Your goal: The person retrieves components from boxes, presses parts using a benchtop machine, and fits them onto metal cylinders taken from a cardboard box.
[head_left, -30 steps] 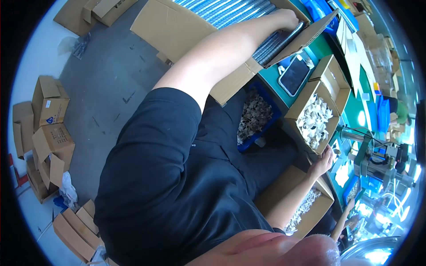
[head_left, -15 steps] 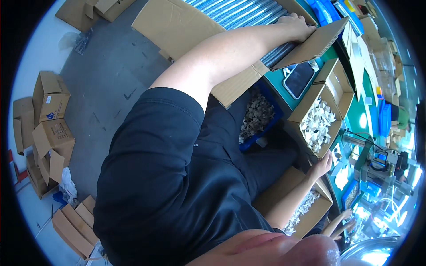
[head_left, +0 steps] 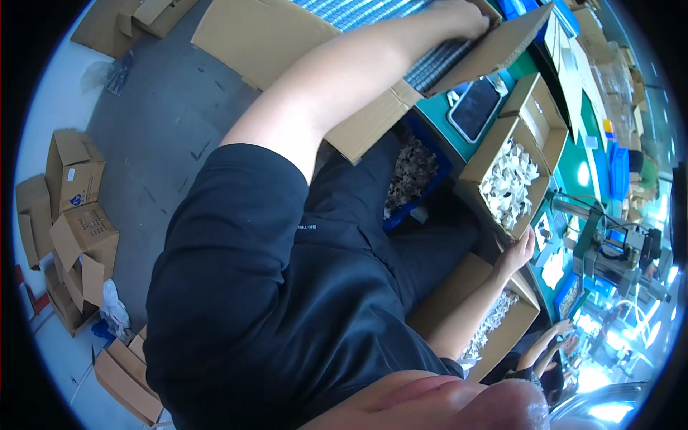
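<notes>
My left hand reaches into a large cardboard box at the top, by its inner wall. Its fingers are bent down and mostly hidden. Long rows of shiny silver round pieces fill this box. Lower right, my right hand is at the near corner of a small open cardboard box. Its fingers are curled together; what they hold, if anything, is too small to make out. Bent white-silver metal pieces are heaped in the small box.
A phone lies on the green tabletop. Below the table edge are a blue bin and another carton of metal pieces. A bench machine stands right. Another person's hands are lower right. Cartons line the left wall.
The view has shifted slightly. My left hand has moved a little up and left in the picture, still inside the large box. The right hand stays by the small box's corner.
</notes>
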Available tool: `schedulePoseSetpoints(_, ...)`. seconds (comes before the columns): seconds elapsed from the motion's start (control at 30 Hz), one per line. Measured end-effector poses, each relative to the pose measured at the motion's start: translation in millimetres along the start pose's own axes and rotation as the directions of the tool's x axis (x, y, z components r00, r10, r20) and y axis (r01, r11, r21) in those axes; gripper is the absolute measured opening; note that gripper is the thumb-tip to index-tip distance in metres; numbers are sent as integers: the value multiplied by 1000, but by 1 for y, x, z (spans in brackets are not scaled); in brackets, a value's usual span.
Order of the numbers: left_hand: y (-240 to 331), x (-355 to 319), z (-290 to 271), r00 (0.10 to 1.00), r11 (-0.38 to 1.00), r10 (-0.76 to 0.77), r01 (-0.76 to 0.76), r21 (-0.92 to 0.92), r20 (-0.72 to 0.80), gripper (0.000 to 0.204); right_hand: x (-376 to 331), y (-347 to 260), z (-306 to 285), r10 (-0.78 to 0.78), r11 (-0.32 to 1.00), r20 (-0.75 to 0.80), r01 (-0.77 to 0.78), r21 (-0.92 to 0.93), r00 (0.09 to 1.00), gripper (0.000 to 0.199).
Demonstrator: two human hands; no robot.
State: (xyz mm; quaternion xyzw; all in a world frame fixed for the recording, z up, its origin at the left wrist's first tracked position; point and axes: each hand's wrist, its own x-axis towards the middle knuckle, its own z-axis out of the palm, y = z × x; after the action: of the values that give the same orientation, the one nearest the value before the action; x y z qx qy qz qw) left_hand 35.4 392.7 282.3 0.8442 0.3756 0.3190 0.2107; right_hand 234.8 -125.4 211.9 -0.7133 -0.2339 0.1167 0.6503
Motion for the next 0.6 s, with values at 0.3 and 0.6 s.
schedulePoseSetpoints(0.3, 30, -30, -31, 995, 998, -26, 21, 58, 93, 63, 4, 9, -1, -30, 999, -3, 30, 25, 1000, 25)
schedulePoseSetpoints(0.6, 97, -21, -22, 797, 569, -592, 518, 638, -119, 62, 8, 8, -9, -52, 998, 4, 52, -39, 999, 25)
